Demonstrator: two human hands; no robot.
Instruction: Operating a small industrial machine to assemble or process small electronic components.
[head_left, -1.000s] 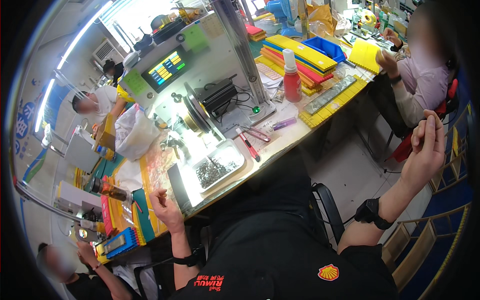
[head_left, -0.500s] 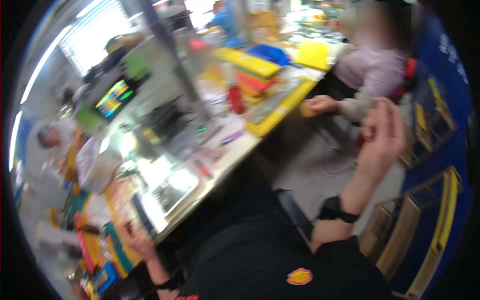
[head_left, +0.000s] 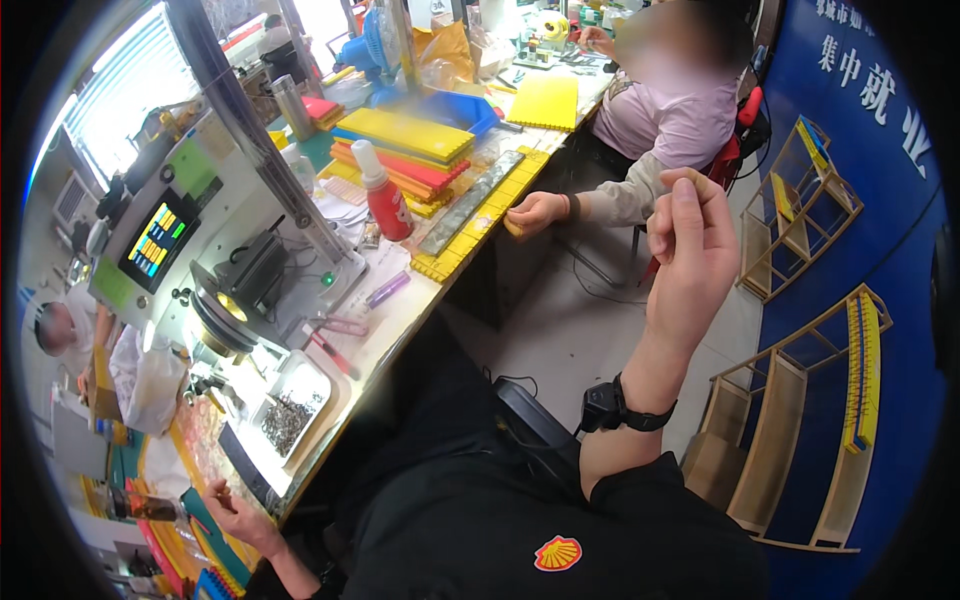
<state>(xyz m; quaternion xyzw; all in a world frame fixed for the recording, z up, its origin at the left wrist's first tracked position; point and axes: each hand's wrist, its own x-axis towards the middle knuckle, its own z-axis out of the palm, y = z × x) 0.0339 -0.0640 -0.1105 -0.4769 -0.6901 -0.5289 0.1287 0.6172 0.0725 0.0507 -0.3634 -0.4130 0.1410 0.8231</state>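
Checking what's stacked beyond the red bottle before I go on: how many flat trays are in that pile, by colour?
Yellow trays: 2, one on top and one at the bottom of the pile
Red tray: 1
Orange trays: 1, edges partly hidden
Total: 4 that I can make out, stacked just behind the red bottle.

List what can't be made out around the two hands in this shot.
- Head view: whatever the raised right hand pinches is too small, hidden by its fingers.
- Left hand lies near the rim, warped; its grasp is unclear.
- Parts in the white tray are too small.
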